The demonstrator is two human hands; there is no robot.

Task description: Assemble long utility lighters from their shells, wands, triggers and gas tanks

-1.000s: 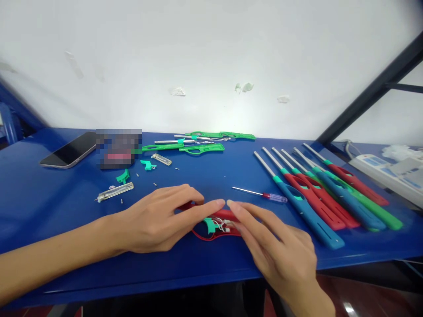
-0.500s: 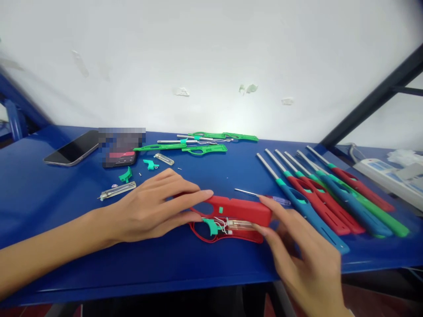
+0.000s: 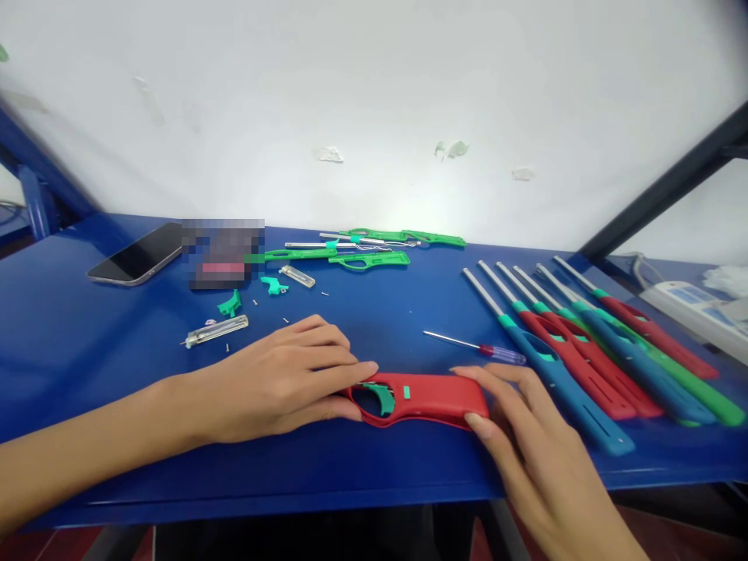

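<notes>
A red utility lighter (image 3: 438,397) lies on the blue table in front of me, its two shell halves together and a teal trigger (image 3: 384,399) showing in its opening. My left hand (image 3: 292,382) grips its left part between thumb and fingers, hiding that end. With thumb and fingertips, my right hand (image 3: 526,436) pinches the end of the handle. Behind the handle lies a screwdriver (image 3: 499,354) with a clear purple and red handle, touched by neither hand.
Several finished-looking lighters (image 3: 576,366) in red, blue and green lie fanned at right. Opened green lighter shells (image 3: 374,260) are at the back. At left are clear fuel tanks (image 3: 217,330), teal triggers (image 3: 230,304), small screws and a phone (image 3: 137,255). A white device (image 3: 695,308) stands far right.
The red upper shell half has come down over the lower half, covering the fuel tank and wires. My right hand has shifted slightly along the handle's end, and the view has moved a little.
</notes>
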